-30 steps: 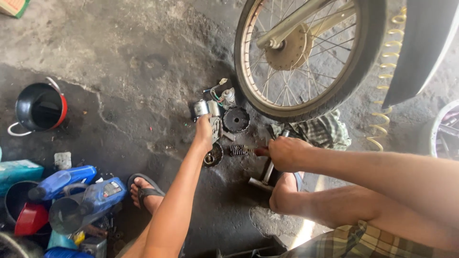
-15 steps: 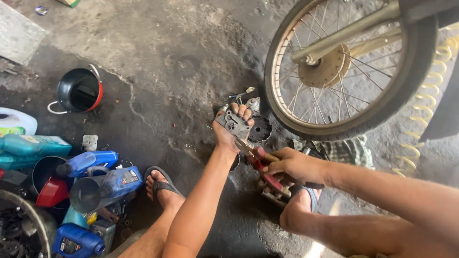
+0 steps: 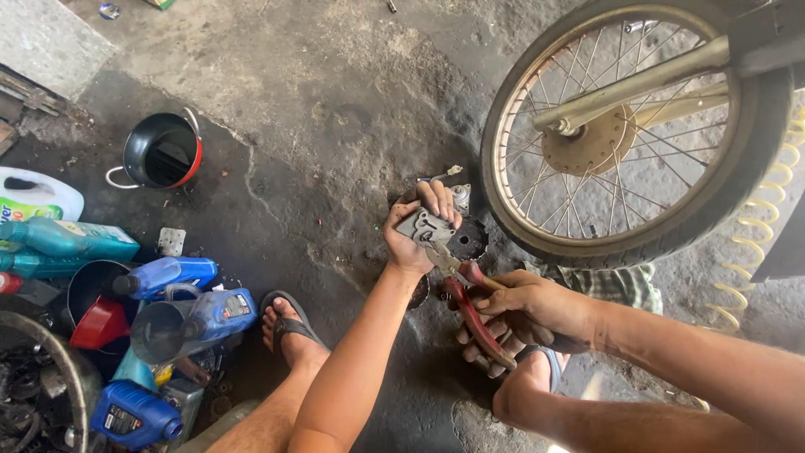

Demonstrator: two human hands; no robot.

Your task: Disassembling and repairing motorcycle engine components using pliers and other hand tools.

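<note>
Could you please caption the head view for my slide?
Left hand holds a metal part; right hand works red-handled pliers on it.

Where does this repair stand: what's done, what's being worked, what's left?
Done: a small grey metal part is off the bike and up in the left hand. In hand: the right hand works red-handled pliers at its lower edge. Left: a round black part lies on the floor beside the spoked wheel; nothing is refitted.
</note>
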